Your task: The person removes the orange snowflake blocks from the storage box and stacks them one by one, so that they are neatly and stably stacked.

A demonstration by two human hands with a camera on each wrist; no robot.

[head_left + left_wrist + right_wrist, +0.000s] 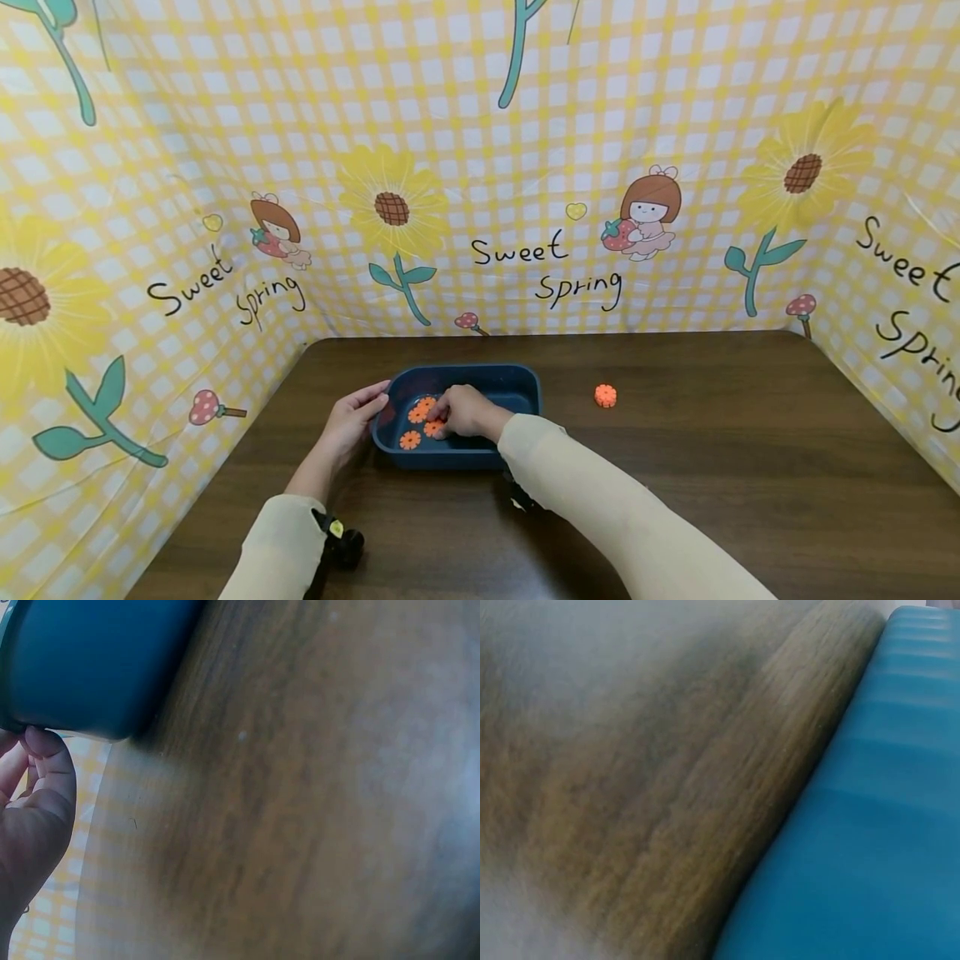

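Note:
A dark blue rectangular container [450,459] stands on the table, with several orange flower-shaped discs [410,439] lying in its left half. At its left end my left hand [347,427] grips the rim, the thumb on top; the left wrist view shows the thumb and fingers [46,742] at the container's edge. My right hand [468,412] reaches over the near wall into the container. Its thumb and curled fingers pinch at an orange disc [432,428], partly covering it. Only the container's outer wall [862,862] shows in the right wrist view, without the hand.
To the right of the container, a small stack of orange flower discs [605,396] sits on the brown wooden table [720,467]. A yellow checked cloth [480,167] with printed flowers hangs behind and along both sides of the table.

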